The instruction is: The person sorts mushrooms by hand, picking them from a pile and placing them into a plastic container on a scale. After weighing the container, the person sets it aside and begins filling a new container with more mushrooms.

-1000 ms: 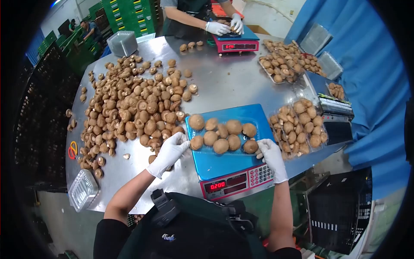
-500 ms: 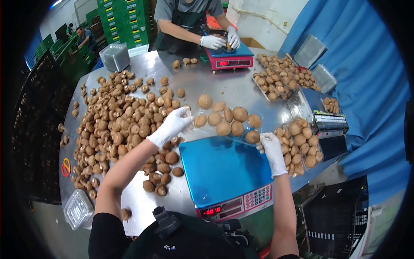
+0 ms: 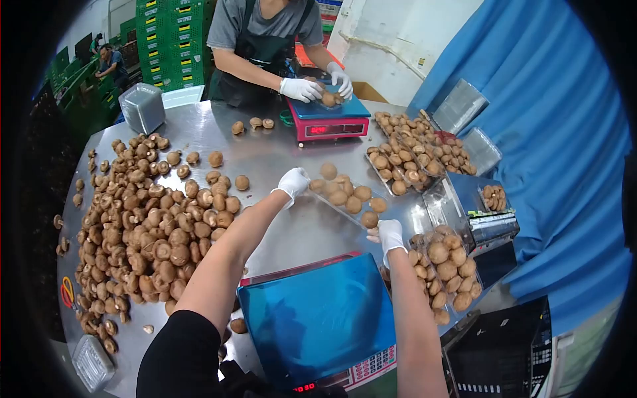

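Observation:
Both hands wear white gloves. My left hand (image 3: pixel 293 183) is closed at the left end of a clear plastic tray of mushrooms (image 3: pixel 340 196). My right hand (image 3: pixel 387 235) is closed at the tray's right end, beside a round mushroom. The tray is tilted above the metal table, beyond a blue-topped scale (image 3: pixel 318 318). Several brown mushroom caps show in it. To the left lies a large heap of loose mushrooms (image 3: pixel 146 225).
A co-worker's gloved hands (image 3: pixel 318 87) hold mushrooms over a red scale (image 3: pixel 328 127). Filled trays (image 3: pixel 448 268) stand at the right, with more (image 3: pixel 405 159) behind. Empty clear trays (image 3: pixel 142 108) are stacked at the back left. A blue curtain (image 3: pixel 531 132) hangs at the right.
The view has shifted, so the near scale appears lower. Both my hands and the tray are now farther from that scale, and the tray slants more down to the right.

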Demonstrator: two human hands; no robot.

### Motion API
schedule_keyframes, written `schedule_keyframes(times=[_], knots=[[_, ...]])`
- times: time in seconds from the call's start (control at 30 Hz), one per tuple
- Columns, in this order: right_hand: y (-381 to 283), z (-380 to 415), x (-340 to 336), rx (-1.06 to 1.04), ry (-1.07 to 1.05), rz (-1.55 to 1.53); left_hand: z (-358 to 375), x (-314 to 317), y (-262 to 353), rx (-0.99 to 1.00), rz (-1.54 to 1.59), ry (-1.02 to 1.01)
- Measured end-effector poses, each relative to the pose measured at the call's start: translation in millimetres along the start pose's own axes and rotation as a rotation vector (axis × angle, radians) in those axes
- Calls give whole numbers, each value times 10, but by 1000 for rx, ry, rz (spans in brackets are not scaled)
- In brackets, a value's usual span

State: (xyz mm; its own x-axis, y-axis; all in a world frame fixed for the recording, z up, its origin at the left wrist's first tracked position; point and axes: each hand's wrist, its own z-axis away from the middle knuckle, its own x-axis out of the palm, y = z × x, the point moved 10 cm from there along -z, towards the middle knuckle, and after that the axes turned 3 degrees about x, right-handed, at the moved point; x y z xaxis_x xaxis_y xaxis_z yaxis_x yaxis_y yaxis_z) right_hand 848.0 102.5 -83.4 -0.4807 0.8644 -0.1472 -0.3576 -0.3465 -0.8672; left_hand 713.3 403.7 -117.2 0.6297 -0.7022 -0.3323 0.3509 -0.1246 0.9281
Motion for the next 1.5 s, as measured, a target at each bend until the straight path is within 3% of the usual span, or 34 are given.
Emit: schedule_keyframes(times=[0.1,0.3,0.37,0.4,0.5,0.63,0.77,0.87,0.9,1.0,1.07,1.1,1.17,1.2,1.23,1.27,1.3,1.33,1.37,1.4,1.43,1.47,1.5], knots=[[78,-51,-42,28,90,-1,-222,103,-45,13,-140,31],[398,-320,-46,184,36,-197,-465,377,-37,31,-123,83],[420,-300,5,199,67,-223,-489,596,-57,-43,185,3],[420,-296,33,200,67,-228,-475,608,10,-37,145,22],[429,-305,66,216,82,-323,-188,736,147,-75,324,1],[538,-559,119,237,22,-407,380,587,501,21,162,-213],[399,-563,190,206,-71,-558,1118,83,554,84,230,-254],[334,-364,138,173,-79,-432,1995,-556,653,105,246,-230],[556,-705,86,237,-47,-508,2261,-785,572,119,266,-194],[517,-560,-94,243,91,-438,3083,-1462,118,21,380,13],[422,-581,-308,76,173,-84,3676,-1914,-128,-39,310,215],[444,-580,-313,75,174,-86,3982,-2128,-295,-119,310,330],[209,-531,-370,-203,263,-61,4495,-2478,-664,-105,305,448],[50,-580,-223,-376,38,109,4672,-2627,-745,-107,229,507],[-173,-302,-123,-498,-16,200,4973,-2769,-851,-129,153,590],[-232,-618,-133,-851,69,530,5196,-2854,-785,-89,79,633],[-581,364,119,-837,-73,255,5365,-2999,-725,-68,-1,695],[-621,553,298,-616,-204,70,5565,-3199,-915,-76,-81,733],[-639,530,528,-453,-405,7,5867,-3349,-732,-97,-343,908],[-668,524,738,-366,-564,21,6181,-3534,-909,-114,-377,1012],[-786,790,922,-455,-649,20,6506,-3606,-637,-33,-715,1111],[-817,867,1114,-425,-954,-77,6825,-3757,-746,-141,-832,1169],[-867,1085,1386,-407,-1388,-151,7123,-3848,-906,-240,-934,1197]])
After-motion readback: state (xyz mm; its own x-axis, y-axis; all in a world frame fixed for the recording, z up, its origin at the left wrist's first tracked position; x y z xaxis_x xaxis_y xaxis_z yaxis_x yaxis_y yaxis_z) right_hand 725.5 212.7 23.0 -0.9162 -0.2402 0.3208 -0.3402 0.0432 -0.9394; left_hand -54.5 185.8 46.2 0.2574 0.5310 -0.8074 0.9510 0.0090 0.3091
